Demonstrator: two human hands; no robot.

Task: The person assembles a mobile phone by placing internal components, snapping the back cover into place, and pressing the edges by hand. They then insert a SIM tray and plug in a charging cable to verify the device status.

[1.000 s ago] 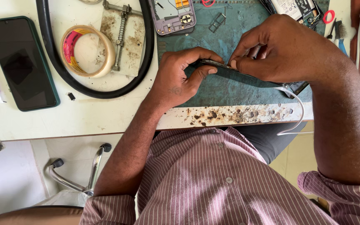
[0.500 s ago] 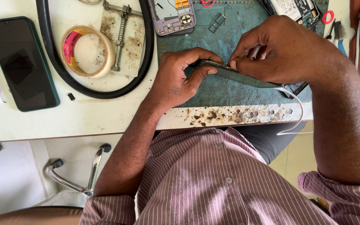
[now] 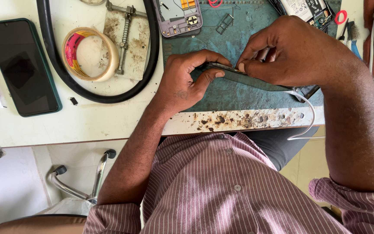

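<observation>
1. Nearest the camera is the person's striped shirt, sleeves rolled up, with both forearms reaching up to the table.
2. The near edge of the table is stained with brown spots, and a white cable loops over it just below the right hand.
3. The left hand is closed on the left end of a dark phone, thumb under its edge and fingers curled over the top.
4. The right hand is closed on the same phone further right, fingertips pinched narrowly at its upper edge; what lies between the fingertips is too small to tell.
5. The phone is held on edge, tilted, just above the blue-green work mat, between the two hands.
6. To the left, well apart, a black phone lies flat, screen up.
7. Beyond it a roll of tape lies inside a loop of thick black cable, beside a worn plate with a metal clamp.
8. Farthest, at the top of the mat, lies an opened phone frame, and another opened phone to the right.
</observation>
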